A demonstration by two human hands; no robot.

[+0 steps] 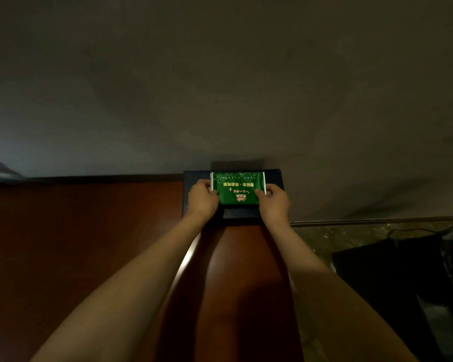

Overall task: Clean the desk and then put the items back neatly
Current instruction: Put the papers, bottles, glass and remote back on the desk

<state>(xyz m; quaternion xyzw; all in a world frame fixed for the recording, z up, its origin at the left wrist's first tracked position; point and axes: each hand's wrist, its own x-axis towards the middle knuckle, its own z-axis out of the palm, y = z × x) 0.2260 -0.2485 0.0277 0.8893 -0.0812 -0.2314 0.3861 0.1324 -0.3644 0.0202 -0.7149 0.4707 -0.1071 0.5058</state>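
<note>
Both arms outstretched, left hand (202, 199) and right hand (274, 202) with fingers curled in a grip.

glossy wooden desk (89, 231), shiny plastic green packet (237, 189)

Dim, murky frame; faint glare streak on the desk (186, 259), forearm shadows below, wide-angle stretch and blur at left edge.

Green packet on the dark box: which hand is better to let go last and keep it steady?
Probably the right hand. Its thumb lies over the front of the green packet on the dark box, while the left hand only grips the packet's left end. It is close, though.
</note>
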